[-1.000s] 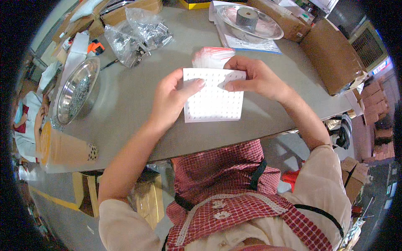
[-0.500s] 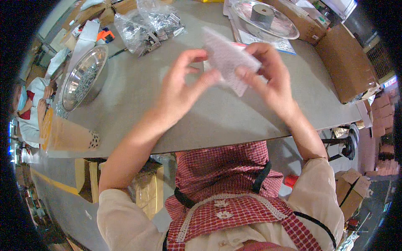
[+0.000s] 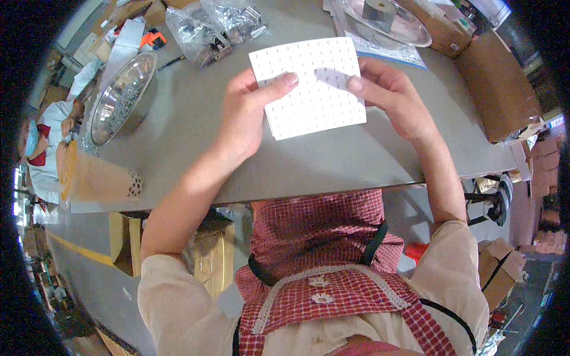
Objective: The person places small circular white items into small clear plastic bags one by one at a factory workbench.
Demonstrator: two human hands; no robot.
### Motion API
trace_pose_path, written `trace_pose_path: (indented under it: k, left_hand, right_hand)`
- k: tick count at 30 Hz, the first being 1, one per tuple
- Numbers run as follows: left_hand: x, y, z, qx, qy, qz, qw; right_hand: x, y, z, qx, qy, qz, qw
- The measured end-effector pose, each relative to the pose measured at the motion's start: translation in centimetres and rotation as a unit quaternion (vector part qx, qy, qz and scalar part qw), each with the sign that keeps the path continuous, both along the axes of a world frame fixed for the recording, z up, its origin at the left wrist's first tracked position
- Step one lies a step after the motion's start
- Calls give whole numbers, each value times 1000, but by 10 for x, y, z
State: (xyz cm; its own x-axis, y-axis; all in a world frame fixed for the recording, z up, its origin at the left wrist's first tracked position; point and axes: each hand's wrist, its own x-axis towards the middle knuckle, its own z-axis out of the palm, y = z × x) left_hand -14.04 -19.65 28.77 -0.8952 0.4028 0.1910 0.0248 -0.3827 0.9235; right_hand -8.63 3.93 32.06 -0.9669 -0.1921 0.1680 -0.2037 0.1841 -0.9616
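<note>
Between my two hands is a thin stack of white sheets (image 3: 314,113), roughly square, with small dark marks printed in a regular grid. It faces up toward me above the grey table. My left hand (image 3: 246,113) grips the left side, thumb on top and fingers behind. On the right side, my right hand (image 3: 398,98) pinches the edge in the same way, its thumb casting a shadow on the paper. The fingers behind the sheets are mostly hidden.
A steel bowl of small metal parts (image 3: 122,107) tilts at the left, near a lidded drink cup (image 3: 101,178). Clear bags of metal pieces (image 3: 217,29) lie at the back. A steel tray with a roll (image 3: 380,15) and an open cardboard box (image 3: 499,89) stand right. A co-worker sits far left.
The white sheets were tilted and blurred between my hands. They now lie flat and squarely toward me, with both thumbs on their face. The view has shifted slightly.
</note>
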Motion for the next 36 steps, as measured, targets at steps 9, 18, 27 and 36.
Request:
trace_pose_path:
  k: [9,18,27,36]
  left_hand:
    - [-4,-1,0,-63,32,-58,996]
    - [-5,-5,-1,-78,80,-67,991]
    - [4,2,-7,-132,95,-103,981]
    - [6,1,3,-114,115,-59,985]
  right_hand:
    - [-3,-8,-12,-39,41,-80,995]
    - [-4,-5,-11,-10,23,-80,996]
    - [-6,4,-7,-104,52,-82,990]
    - [4,2,-14,-51,80,-69,993]
